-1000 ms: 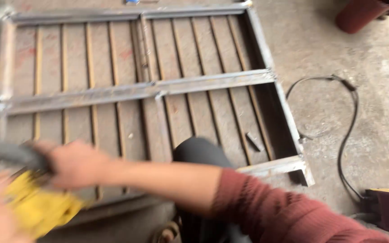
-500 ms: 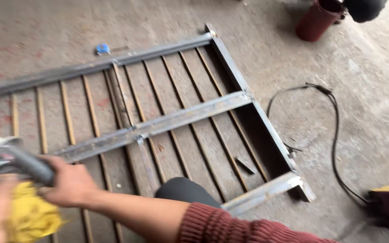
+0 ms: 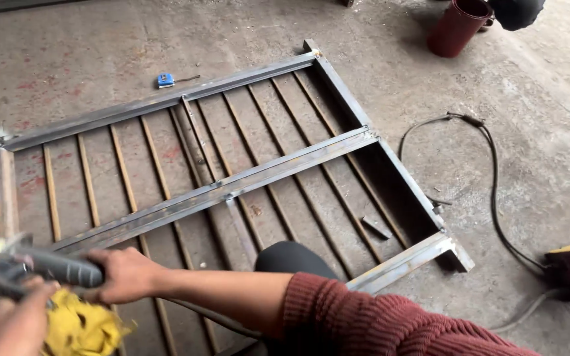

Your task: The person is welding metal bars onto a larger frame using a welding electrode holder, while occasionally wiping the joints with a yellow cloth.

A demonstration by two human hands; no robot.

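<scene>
Concrete floor, steel gate frame; right hand grip clamped on grinder handle, left hand grip unclear.

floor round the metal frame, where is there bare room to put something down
Bare concrete floor lies beyond the metal frame, around the small blue tape measure. Another open patch sits between the frame's far right corner and the dark red cylinder. To the right, the black cable loops across the floor. The near left corner is crowded: both hands, a grey power tool and a yellow cloth.
</scene>
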